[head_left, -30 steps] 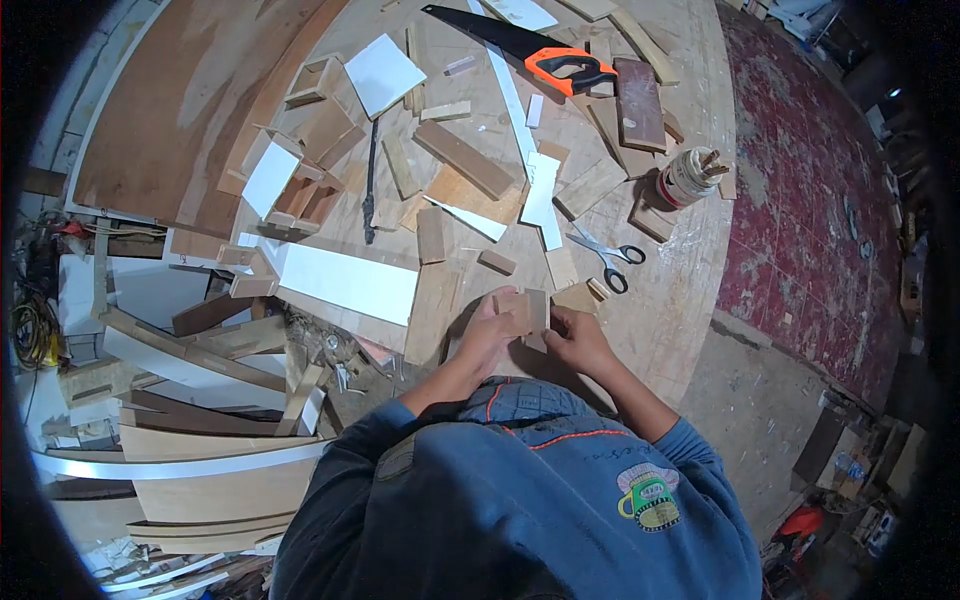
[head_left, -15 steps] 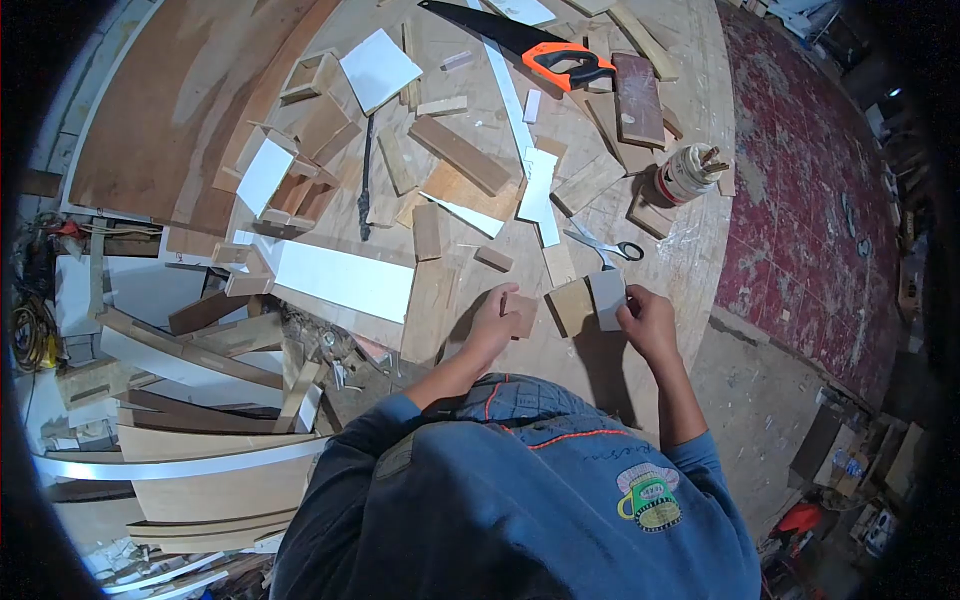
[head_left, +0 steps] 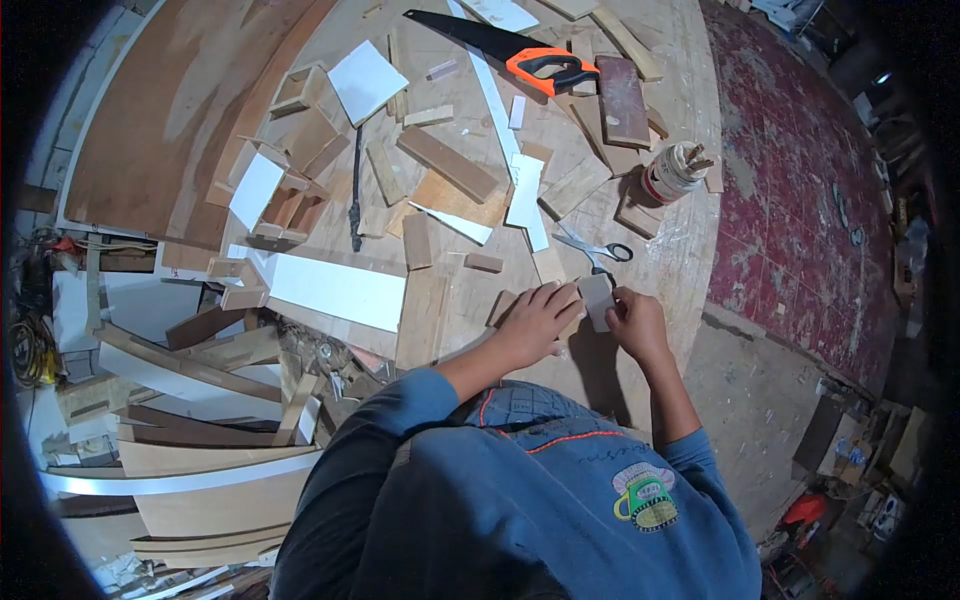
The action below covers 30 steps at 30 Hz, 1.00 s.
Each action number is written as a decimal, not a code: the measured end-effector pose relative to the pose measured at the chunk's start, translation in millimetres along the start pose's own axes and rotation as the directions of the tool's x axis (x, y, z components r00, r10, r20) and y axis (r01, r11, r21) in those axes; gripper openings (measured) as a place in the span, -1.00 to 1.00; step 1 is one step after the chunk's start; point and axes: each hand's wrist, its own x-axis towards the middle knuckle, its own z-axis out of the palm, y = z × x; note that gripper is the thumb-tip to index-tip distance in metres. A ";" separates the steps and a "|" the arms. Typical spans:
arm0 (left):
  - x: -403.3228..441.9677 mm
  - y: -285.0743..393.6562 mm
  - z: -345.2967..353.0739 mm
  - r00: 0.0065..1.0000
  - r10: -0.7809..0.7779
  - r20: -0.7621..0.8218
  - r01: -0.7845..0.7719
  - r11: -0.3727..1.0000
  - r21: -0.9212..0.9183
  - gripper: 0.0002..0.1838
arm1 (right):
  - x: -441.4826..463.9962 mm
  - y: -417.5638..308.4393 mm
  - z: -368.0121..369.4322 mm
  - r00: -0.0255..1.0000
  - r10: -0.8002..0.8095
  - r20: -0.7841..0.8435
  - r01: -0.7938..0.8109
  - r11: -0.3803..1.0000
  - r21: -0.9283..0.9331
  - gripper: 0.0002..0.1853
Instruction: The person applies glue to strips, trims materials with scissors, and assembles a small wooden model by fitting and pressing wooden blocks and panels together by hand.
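My left hand point(head_left: 536, 326) lies across a tan wooden block point(head_left: 570, 318), fingers over its top and thumb on the near side. A brown wooden block point(head_left: 500, 308) pokes out at the left of this hand, partly covered. Between the thumb and fingers of my right hand point(head_left: 638, 325) is the edge of a light grey rectangular piece point(head_left: 597, 302), close beside the tan block. Scissors point(head_left: 605, 250) with black handles lie just beyond the grey piece. A small brown wood strip point(head_left: 484, 262) rests farther to the left.
An orange-handled saw point(head_left: 540, 62) lies at the back of the wooden table point(head_left: 660, 300). On the right stands a glue jar point(head_left: 672, 178) with sticks in it. Wood offcuts, white panels point(head_left: 340, 290) and small box-like assemblies point(head_left: 285, 205) cover the left and middle.
My left hand has moved right, from the brown block onto the tan block. My right hand still holds the grey piece. The whole view has shifted slightly.
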 end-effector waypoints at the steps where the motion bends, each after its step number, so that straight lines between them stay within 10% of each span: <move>1: 4.6 0.1 -0.2 1.000 0.006 -0.002 -0.006 1.000 0.001 -0.16 | -0.2 0.9 -1.6 0.999 -0.016 -0.028 0.017 1.000 0.019 -0.74; 5: 9.4 -0.1 -0.8 0.996 -0.047 -0.076 0.044 0.998 -0.044 -0.30 | 1.0 18.4 -9.1 0.998 0.044 -0.047 -0.038 0.991 0.129 -0.75; 7: 9.8 -8.9 4.6 0.985 -0.053 -0.167 0.031 0.991 -0.128 -0.37 | 5.1 29.0 -12.0 0.992 0.090 -0.086 -0.038 0.874 0.484 -0.74; 9: 7.8 -21.1 15.5 0.902 -0.420 0.104 0.302 0.438 -0.847 -0.53 | 3.1 24.5 -26.2 0.993 0.113 -0.039 -0.066 0.792 0.607 -0.80; 10: 8.0 -26.9 -3.0 0.778 -0.430 0.458 0.541 0.086 -0.837 -0.45 | 0.7 10.8 -37.9 0.989 0.144 0.044 -0.132 0.693 0.709 -0.82; 11: 4.6 -25.5 -12.2 0.777 -0.431 0.458 0.542 0.090 -0.835 -0.45 | -0.2 3.6 -43.2 0.979 0.159 0.131 -0.200 0.579 0.791 -0.85; 13: -2.3 -22.3 -25.6 0.873 -0.247 0.420 0.268 -0.476 -0.838 -0.35 | 0.4 5.9 -40.1 0.978 0.068 0.195 -0.200 0.544 0.815 -0.76; 20: -10.6 -1.1 -44.0 0.877 -0.341 0.338 0.220 -0.340 -0.914 -0.44 | -3.0 -37.5 -14.3 0.973 -0.095 0.209 -0.137 0.488 0.862 -0.68; 26: -13.1 2.4 -47.3 0.852 -0.466 0.238 0.110 -0.285 -0.952 -0.53 | -6.0 -59.4 -24.4 0.986 -0.054 0.160 -0.059 0.780 0.623 -0.52; 30: -15.7 -1.3 -56.8 0.866 -0.426 0.264 0.083 -0.396 -0.914 -0.54 | -7.2 -68.5 -42.7 0.877 -0.477 -0.049 0.460 0.807 0.370 0.00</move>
